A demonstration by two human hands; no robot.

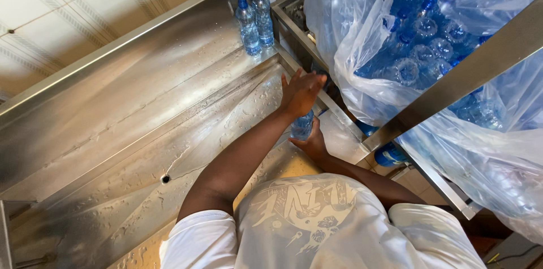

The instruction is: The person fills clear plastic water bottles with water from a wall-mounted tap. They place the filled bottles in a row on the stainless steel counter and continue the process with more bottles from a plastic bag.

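A small clear plastic water bottle [301, 126] is held upright between my two hands over the right edge of a wet steel trough [141, 133]. My right hand [311, 146] grips the bottle from below, around its base. My left hand [301, 92] lies over the bottle's top with the fingers loosely spread, and it hides the cap. Both forearms reach out from my white printed T-shirt [322, 229] at the bottom of the view.
Two clear bottles with blue caps [255, 19] stand in the trough's far corner. Large clear plastic bags [418, 48] stuffed with several bottles fill the right side, crossed by a steel frame bar [469, 71]. A drain hole [165, 178] sits in the trough floor. A tiled wall [62, 14] lies beyond.
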